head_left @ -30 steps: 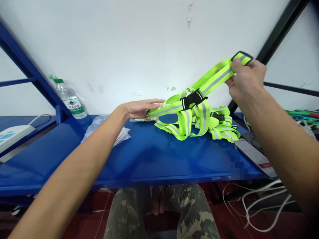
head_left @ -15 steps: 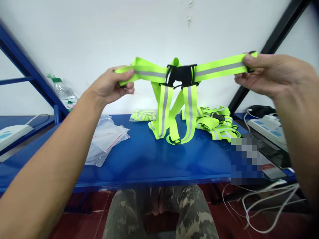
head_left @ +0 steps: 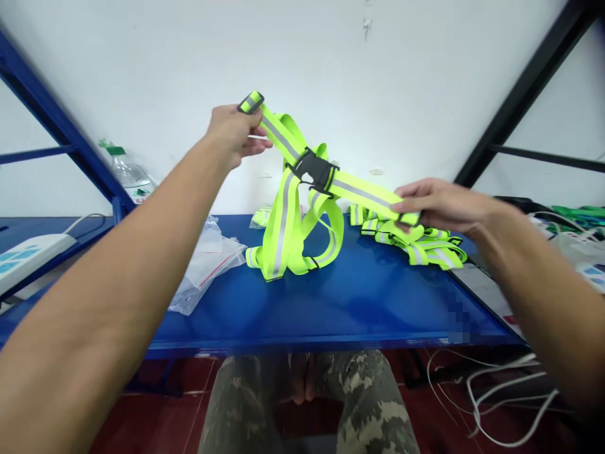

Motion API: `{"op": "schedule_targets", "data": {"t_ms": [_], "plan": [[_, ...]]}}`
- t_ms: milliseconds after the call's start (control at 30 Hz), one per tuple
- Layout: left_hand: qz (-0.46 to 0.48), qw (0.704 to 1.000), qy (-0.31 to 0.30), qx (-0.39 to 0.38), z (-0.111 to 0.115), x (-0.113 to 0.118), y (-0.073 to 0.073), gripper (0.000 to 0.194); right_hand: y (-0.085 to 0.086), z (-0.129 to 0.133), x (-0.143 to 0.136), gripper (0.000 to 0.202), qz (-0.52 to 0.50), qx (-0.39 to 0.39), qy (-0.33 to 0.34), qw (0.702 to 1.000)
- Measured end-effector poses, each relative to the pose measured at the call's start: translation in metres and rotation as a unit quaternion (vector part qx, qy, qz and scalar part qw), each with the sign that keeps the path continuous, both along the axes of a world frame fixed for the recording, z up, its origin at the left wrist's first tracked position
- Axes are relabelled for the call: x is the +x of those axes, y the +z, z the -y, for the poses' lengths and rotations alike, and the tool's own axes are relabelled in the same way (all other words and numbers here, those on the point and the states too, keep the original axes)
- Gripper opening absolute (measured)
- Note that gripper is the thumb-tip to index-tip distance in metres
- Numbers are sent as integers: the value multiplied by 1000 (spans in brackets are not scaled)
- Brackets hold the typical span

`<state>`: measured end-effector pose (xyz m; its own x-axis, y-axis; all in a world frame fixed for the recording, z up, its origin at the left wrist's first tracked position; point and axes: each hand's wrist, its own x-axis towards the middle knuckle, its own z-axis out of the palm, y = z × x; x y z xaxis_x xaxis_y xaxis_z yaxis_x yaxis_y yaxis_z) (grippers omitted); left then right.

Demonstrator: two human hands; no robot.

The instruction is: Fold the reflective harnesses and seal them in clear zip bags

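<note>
A neon-yellow reflective vest (head_left: 282,214) of elastic straps with grey stripes is stretched between my hands. Its black buckle (head_left: 314,170) sits in the middle of the upper strap, and the lower loops hang down to the blue table. My left hand (head_left: 241,133) pinches the strap's upper left end, beside a black slider. Lower down, my right hand (head_left: 437,205) grips the other end near a second black piece. Behind and below the right hand lies a pile of similar yellow straps (head_left: 418,246).
Clear zip bags (head_left: 203,265) lie on the blue table (head_left: 331,315), left of the vest. A small bagged yellow bundle (head_left: 260,217) is by the wall. Power strips stand on both sides, and a plastic bottle (head_left: 130,171) is at the left. White cables (head_left: 477,403) hang at lower right.
My right hand has come down and inward, while my left has shifted slightly right and up. The upper strap has gone from nearly level to slanting, and the hanging loops have swung left.
</note>
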<state>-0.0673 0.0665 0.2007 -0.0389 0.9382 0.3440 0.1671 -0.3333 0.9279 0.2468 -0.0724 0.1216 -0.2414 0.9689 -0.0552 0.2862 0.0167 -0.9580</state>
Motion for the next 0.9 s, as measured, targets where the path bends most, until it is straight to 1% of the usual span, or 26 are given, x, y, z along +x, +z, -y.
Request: {"op": "schedule_targets", "data": {"t_ms": [33, 67, 100, 133, 167, 200, 233, 267, 333, 400, 433, 467, 500, 533, 567, 600, 633, 667, 700, 733, 800, 833, 900], "plan": [[9, 1000, 28, 3, -4, 15, 0, 13, -11, 4, -16, 17, 18, 11, 14, 1000], [13, 999, 34, 16, -7, 32, -2, 13, -25, 7, -31, 17, 46, 26, 29, 998], [8, 1000, 23, 18, -10, 49, -7, 14, -39, 9, -45, 18, 84, 24, 80, 993], [-10, 1000, -6, 19, -10, 65, -15, 17, -53, 10, -55, 19, 120, 28, 127, 984], [-28, 999, -41, 14, -10, 79, -26, 19, -65, 10, -61, 19, 158, 31, 159, 974], [-38, 997, -67, 4, -8, 91, -38, 20, -75, 8, -63, 20, 196, 35, 169, 965], [-38, 996, -78, 1, -5, 100, -50, 22, -81, 5, -61, 23, 220, 35, 145, 964], [-38, 995, -91, 0, -2, 106, -62, 22, -84, 1, -57, 28, 235, 38, 107, 965], [-30, 993, -116, 2, 5, 113, -80, 24, -78, -11, -48, 50, 251, 76, -15, 965], [-19, 988, -153, 10, 11, 116, -88, 23, -66, -27, -42, 77, 245, 163, -121, 948], [-16, 985, -173, 18, 14, 117, -88, 22, -60, -35, -41, 86, 233, 215, -148, 937], [-15, 981, -192, 28, 16, 119, -87, 21, -54, -44, -41, 86, 216, 260, -149, 929], [-18, 978, -206, 40, 19, 120, -85, 19, -50, -53, -43, 79, 196, 289, -139, 927], [-23, 976, -208, 55, 23, 120, -83, 17, -47, -60, -45, 64, 179, 298, -126, 929], [-28, 978, -194, 71, 27, 120, -82, 16, -46, -67, -46, 48, 162, 297, -121, 933], [-31, 982, -162, 88, 33, 120, -83, 15, -45, -72, -48, 35, 144, 292, -126, 937], [-31, 987, -116, 103, 41, 119, -85, 15, -44, -76, -49, 26, 121, 287, -143, 939], [-31, 991, -63, 115, 51, 118, -89, 16, -43, -79, -50, 21, 89, 282, -172, 940], [-31, 992, -10, 123, 62, 118, -95, 19, -41, -81, -51, 19, 47, 277, -208, 937], [-37, 992, 23, 122, 74, 118, -102, 22, -39, -84, -53, 17, -2, 265, -243, 933], [-67, 991, 33, 108, 98, 122, -121, 34, -31, -88, -56, 14, -109, 226, -304, 919], [-84, 991, 33, 99, 108, 124, -130, 45, -27, -90, -58, 13, -157, 209, -319, 911], [-106, 989, 40, 90, 119, 130, -148, 67, -17, -92, -61, 9, -228, 209, -313, 898]]}}
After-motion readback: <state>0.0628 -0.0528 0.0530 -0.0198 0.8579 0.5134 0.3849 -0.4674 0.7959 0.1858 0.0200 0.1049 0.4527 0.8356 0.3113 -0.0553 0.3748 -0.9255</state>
